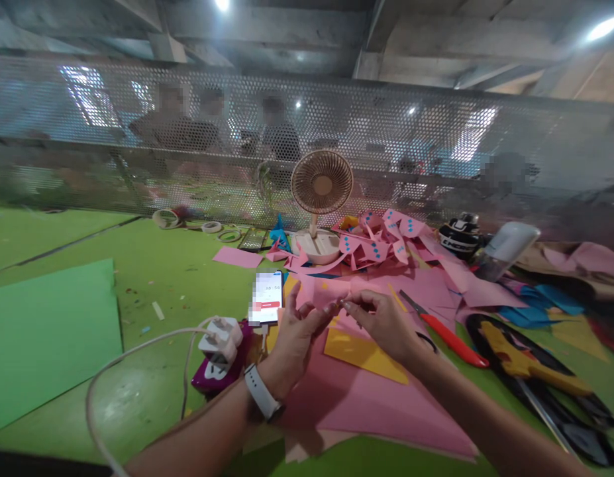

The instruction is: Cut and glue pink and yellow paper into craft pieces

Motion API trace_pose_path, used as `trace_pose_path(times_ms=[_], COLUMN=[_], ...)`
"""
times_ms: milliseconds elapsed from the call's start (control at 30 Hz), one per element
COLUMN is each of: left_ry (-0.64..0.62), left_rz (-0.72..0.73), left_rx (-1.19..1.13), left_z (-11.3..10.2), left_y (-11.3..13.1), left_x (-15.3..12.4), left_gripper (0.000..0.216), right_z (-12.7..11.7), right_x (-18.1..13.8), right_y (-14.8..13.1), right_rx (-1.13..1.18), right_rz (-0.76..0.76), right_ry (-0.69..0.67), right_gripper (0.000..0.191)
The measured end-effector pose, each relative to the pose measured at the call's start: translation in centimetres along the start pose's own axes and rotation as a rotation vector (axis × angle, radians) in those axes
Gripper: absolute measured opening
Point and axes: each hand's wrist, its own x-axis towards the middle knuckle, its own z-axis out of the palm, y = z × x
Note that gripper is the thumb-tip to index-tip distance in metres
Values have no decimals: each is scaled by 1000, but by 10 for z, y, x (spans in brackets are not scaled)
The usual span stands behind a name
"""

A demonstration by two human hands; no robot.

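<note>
My left hand [299,328], with a white watch band [261,392] at the wrist, has its thumb bent in toward the other hand and one finger raised. My right hand [379,321] pinches with thumb and forefinger right beside the left fingertips. Whatever sits between the fingertips is too small to make out. Beneath both hands lie pink paper sheets [356,404] and a yellow paper piece [363,354]. Just left of my left hand is a lit phone [267,298] with a cable plugged in. A red-handled knife [450,338] lies right of my right hand.
A small fan [321,182] stands behind, beside piled folded pink paper [381,235]. Yellow-and-black scissors [535,371] lie at right. A white plug adapter [221,341] with a looping cable and a green sheet [53,338] are at left. A perforated metal screen [197,159] closes the back.
</note>
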Motion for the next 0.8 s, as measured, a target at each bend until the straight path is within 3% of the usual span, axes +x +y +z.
trace_pose_path(times_ms=[800], left_ry=[28], left_rz=[15], left_rx=[2], left_z=[2], left_y=[-1], left_x=[-1], left_gripper=[84], right_z=[2], right_x=[1], right_y=[2], right_rx=[111], right_rz=[24], right_ry=[-48], right_gripper=[16])
